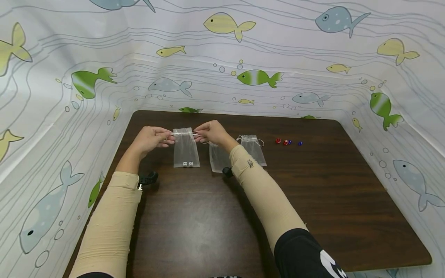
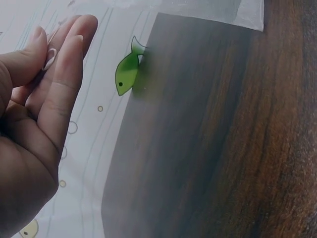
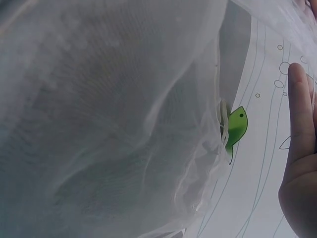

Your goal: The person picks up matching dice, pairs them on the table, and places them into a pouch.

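A sheer white drawstring pouch (image 1: 186, 148) lies toward the back left of the table, with two white dice (image 1: 187, 164) showing at its bottom. At the pouch's left side, my left hand (image 1: 150, 137) pinches one end of the white cord between thumb and fingers; the cord's small loop (image 2: 50, 58) shows in the left wrist view. My right hand (image 1: 214, 133) pinches the cord on the opposite side. Between the hands the cord runs nearly straight across the pouch's upper part. In the right wrist view, sheer mesh (image 3: 124, 119) fills much of the picture.
A second sheer pouch (image 1: 218, 160) lies partly under my right wrist. Beside it is a third pouch (image 1: 255, 152) with its cord looped at the top. Red dice (image 1: 278, 141) and blue dice (image 1: 300, 143) sit farther right on the dark wooden table (image 1: 330, 193). A fish-print curtain (image 1: 208, 88) surrounds the table.
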The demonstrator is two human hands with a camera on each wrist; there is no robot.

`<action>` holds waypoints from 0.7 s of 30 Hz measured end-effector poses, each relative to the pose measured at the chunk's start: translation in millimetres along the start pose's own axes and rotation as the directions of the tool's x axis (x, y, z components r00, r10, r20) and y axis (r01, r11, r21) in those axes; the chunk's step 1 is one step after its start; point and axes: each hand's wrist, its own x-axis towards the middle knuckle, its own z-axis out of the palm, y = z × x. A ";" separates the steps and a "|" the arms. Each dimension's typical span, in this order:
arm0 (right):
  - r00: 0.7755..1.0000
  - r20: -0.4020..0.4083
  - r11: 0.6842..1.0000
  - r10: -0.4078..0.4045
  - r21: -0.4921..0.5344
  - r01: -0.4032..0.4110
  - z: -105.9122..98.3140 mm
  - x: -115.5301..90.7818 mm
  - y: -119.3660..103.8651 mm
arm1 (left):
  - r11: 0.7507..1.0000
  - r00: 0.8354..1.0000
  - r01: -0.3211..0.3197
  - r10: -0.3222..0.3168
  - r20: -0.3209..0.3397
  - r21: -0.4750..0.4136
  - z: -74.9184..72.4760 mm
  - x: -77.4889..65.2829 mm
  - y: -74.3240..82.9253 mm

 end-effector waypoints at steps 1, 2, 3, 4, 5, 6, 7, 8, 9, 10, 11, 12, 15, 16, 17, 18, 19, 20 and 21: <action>1.000 0.000 1.000 0.001 0.002 -0.001 -0.2 -0.3 0.3 | 1.000 1.000 0.000 0.000 0.002 -0.006 0.1 -0.6 -0.8; 1.000 0.000 1.000 0.003 0.005 -0.003 -0.4 -0.7 0.5 | 1.000 1.000 0.000 0.000 0.005 -0.009 0.2 -1.2 -1.5; 1.000 -0.001 1.000 0.004 0.008 -0.004 -0.5 -1.2 0.8 | 1.000 1.000 0.001 -0.001 0.006 -0.016 0.3 -1.8 -2.4; 1.000 0.000 1.000 0.006 0.016 -0.006 -0.5 -1.4 1.1 | 1.000 1.000 0.001 -0.001 0.008 -0.023 0.3 -2.2 -3.2; 1.000 -0.001 1.000 0.008 0.017 -0.008 -0.5 -1.7 1.4 | 1.000 1.000 0.000 0.000 0.008 -0.029 0.4 -2.6 -3.9; 1.000 -0.003 1.000 0.008 0.016 -0.008 -0.4 -1.9 1.9 | 0.999 1.000 0.001 -0.001 0.009 -0.032 0.4 -3.2 -4.6; 1.000 -0.004 1.000 0.008 0.011 -0.008 -0.3 -2.1 2.4 | 0.999 1.000 0.000 0.000 0.010 -0.035 0.5 -3.6 -5.1; 1.000 -0.003 1.000 0.010 0.009 -0.010 -0.2 -2.3 2.9 | 0.999 1.000 0.001 -0.001 0.009 -0.038 0.5 -4.3 -5.6; 1.000 -0.002 1.000 0.011 0.006 -0.011 -0.1 -2.5 3.4 | 0.999 1.000 0.001 0.000 0.009 -0.040 0.6 -5.0 -5.9; 1.000 -0.003 1.000 0.012 0.002 -0.012 -0.1 -3.0 3.7 | 0.999 1.000 0.000 0.000 0.010 -0.040 0.6 -5.7 -6.2; 1.000 -0.004 1.000 0.007 -0.005 -0.007 -0.1 -3.4 4.2 | 0.999 1.000 0.000 0.000 0.010 -0.038 0.7 -6.6 -6.2; 1.000 -0.005 1.000 0.006 -0.003 -0.006 -0.1 -3.8 4.5 | 0.999 1.000 0.001 0.000 0.010 -0.036 0.7 -7.5 -6.3; 1.000 -0.012 1.000 0.000 0.002 0.000 -0.5 -5.4 5.3 | 1.000 1.000 0.000 0.000 0.009 -0.026 1.0 -10.5 -6.2; 1.000 -0.016 1.000 -0.003 0.009 0.003 -0.6 -6.1 5.5 | 1.000 1.000 0.000 0.000 0.009 -0.022 1.0 -11.4 -6.3; 1.000 -0.019 1.000 -0.005 0.015 0.006 -0.7 -6.6 5.8 | 1.000 1.000 0.000 0.001 0.007 -0.018 1.2 -12.4 -6.3; 1.000 -0.021 1.000 -0.003 0.021 0.003 -0.9 -7.3 5.9 | 1.000 1.000 -0.003 0.003 0.005 -0.015 1.3 -13.3 -6.5; 1.000 -0.021 1.000 -0.004 0.023 0.005 -1.1 -8.0 6.0 | 1.000 1.000 -0.005 0.005 0.004 -0.012 1.5 -14.1 -6.6; 1.000 -0.020 1.000 -0.003 0.025 0.004 -1.3 -8.7 5.9 | 1.000 1.000 -0.006 0.006 0.002 -0.011 1.5 -14.9 -7.1; 1.000 -0.019 1.000 0.000 0.024 0.000 -1.5 -9.4 5.7 | 1.000 1.000 -0.008 0.008 0.000 -0.013 1.6 -15.7 -7.4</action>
